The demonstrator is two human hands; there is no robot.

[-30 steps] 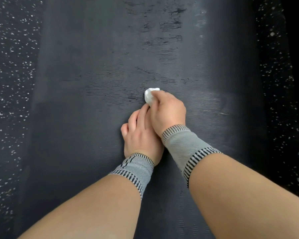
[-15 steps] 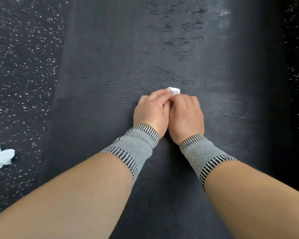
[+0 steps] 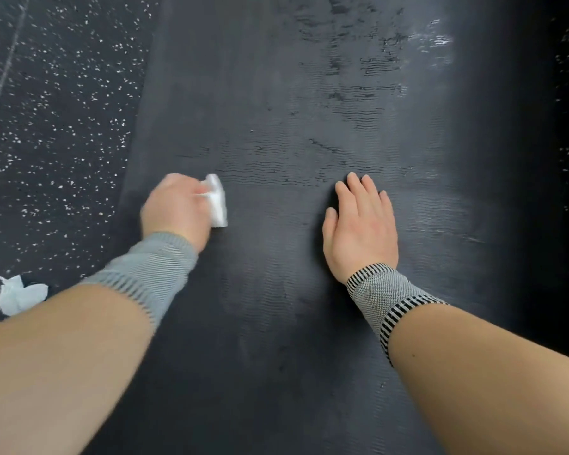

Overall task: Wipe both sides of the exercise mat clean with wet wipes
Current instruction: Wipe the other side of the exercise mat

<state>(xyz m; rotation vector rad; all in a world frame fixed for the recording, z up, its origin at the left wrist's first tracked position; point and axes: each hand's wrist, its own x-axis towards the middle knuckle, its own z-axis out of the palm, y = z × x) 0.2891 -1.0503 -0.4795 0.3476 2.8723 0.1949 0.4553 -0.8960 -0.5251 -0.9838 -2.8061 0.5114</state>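
The mat lies flat on the speckled floor, with damp-looking streaks across the far half and a duller look on the near part. The person's right hand is spread flat, palm down on the mat, holding it steady. The left hand is blurred but grips a bunched wipe against the mat near its left edge. Probably best to keep that flat hand planted and run overlapping passes edge to edge. A crumpled wipe sits on the floor at left.
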